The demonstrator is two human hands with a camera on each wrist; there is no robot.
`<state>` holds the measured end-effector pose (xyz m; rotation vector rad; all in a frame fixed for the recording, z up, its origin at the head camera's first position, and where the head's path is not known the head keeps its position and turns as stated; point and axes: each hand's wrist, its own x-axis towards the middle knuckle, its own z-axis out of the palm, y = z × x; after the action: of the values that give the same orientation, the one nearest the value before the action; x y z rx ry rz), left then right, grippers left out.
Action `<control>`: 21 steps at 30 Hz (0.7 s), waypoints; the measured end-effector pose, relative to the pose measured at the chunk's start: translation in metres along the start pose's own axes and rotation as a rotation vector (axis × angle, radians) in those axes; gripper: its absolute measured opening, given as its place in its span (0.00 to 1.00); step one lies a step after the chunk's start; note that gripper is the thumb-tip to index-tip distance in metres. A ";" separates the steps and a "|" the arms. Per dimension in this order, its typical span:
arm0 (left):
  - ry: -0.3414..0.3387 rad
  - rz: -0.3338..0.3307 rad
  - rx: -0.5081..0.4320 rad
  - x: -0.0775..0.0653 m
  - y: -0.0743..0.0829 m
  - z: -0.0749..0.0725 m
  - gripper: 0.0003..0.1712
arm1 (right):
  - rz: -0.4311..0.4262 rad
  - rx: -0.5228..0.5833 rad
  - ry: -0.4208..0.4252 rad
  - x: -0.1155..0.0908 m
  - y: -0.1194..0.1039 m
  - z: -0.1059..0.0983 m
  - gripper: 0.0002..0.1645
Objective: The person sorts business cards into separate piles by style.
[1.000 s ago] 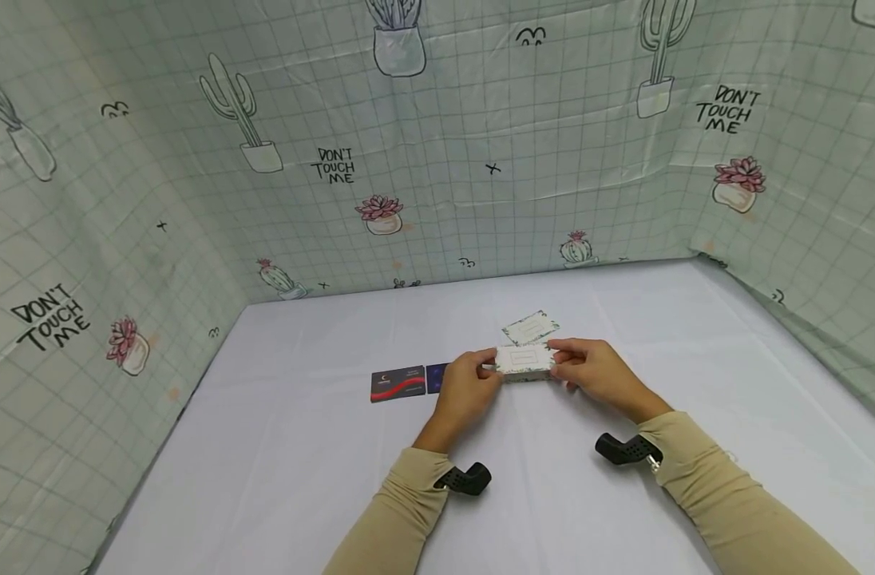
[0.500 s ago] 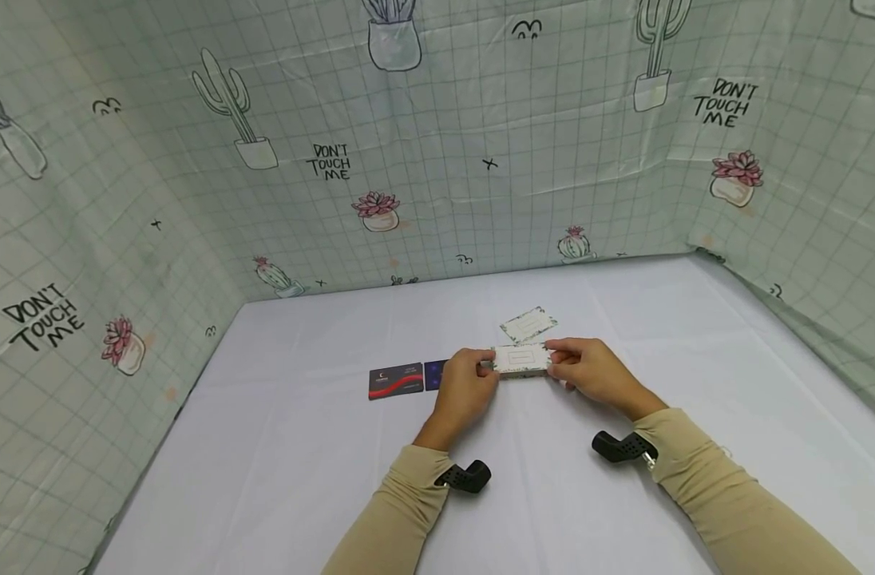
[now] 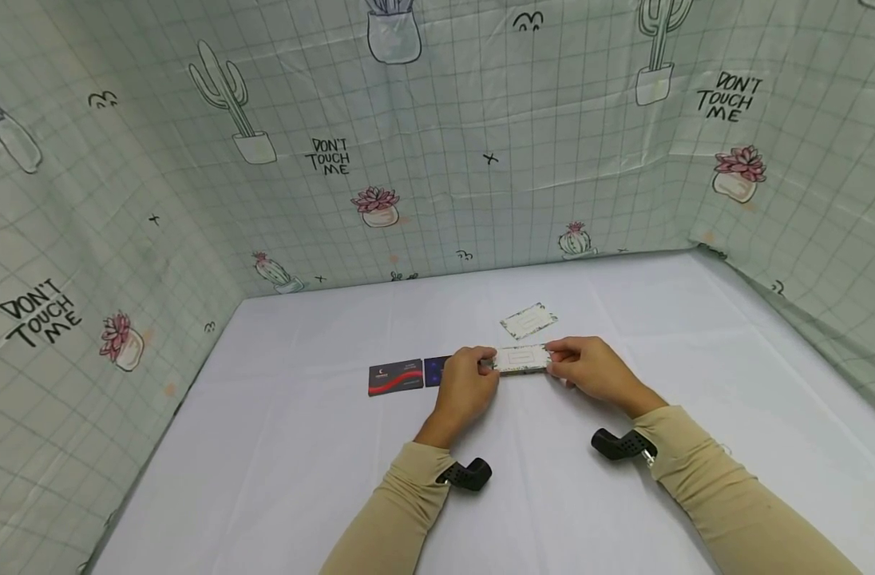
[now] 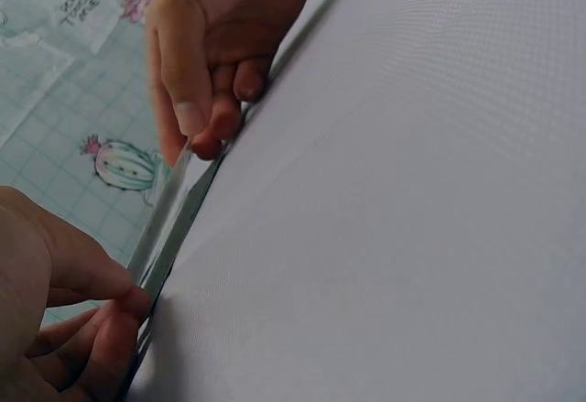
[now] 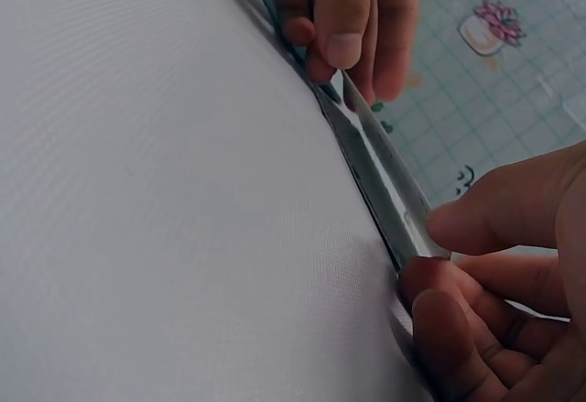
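Note:
Both hands hold a small set of white cards [image 3: 521, 359] with a leafy printed border, flat and low over the table. My left hand [image 3: 468, 393] pinches its left end, and my right hand [image 3: 591, 371] pinches the right end between thumb and fingers. Edge-on in the left wrist view, the white cards [image 4: 174, 210] show as thin layers with a slight gap between them. The right wrist view shows the same layered edge of the cards [image 5: 380, 173]. Just behind lies a single white card [image 3: 528, 320] with a matching border, set at a slant.
A black card with a red wave [image 3: 396, 378] lies left of the hands. Beside it is a dark blue card [image 3: 435, 371], partly hidden by the left hand. White cloth [image 3: 301, 463] covers the table, and a cactus-print curtain [image 3: 437, 120] surrounds the back and sides.
The held white cards have come down slightly, showing less of their front side. Both hands keep their grip in nearly the same place, and the view has shifted a little.

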<state>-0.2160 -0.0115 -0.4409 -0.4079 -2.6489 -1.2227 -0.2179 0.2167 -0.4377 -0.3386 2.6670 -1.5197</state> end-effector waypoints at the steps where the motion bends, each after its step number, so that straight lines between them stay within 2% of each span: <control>1: 0.000 0.001 0.005 0.000 0.000 0.000 0.18 | 0.001 -0.004 0.001 0.000 0.000 0.000 0.23; 7: -0.004 0.004 0.030 0.000 0.000 -0.001 0.17 | 0.010 -0.021 0.006 0.000 -0.001 0.001 0.23; 15: -0.016 0.073 0.183 -0.001 0.002 0.002 0.16 | 0.011 -0.099 0.025 -0.002 0.001 0.002 0.22; 21: -0.016 0.083 0.211 -0.001 0.003 0.002 0.13 | 0.007 -0.127 0.038 -0.001 -0.001 0.001 0.20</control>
<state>-0.2138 -0.0079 -0.4406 -0.4872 -2.7091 -0.9076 -0.2166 0.2152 -0.4374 -0.3100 2.7976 -1.3721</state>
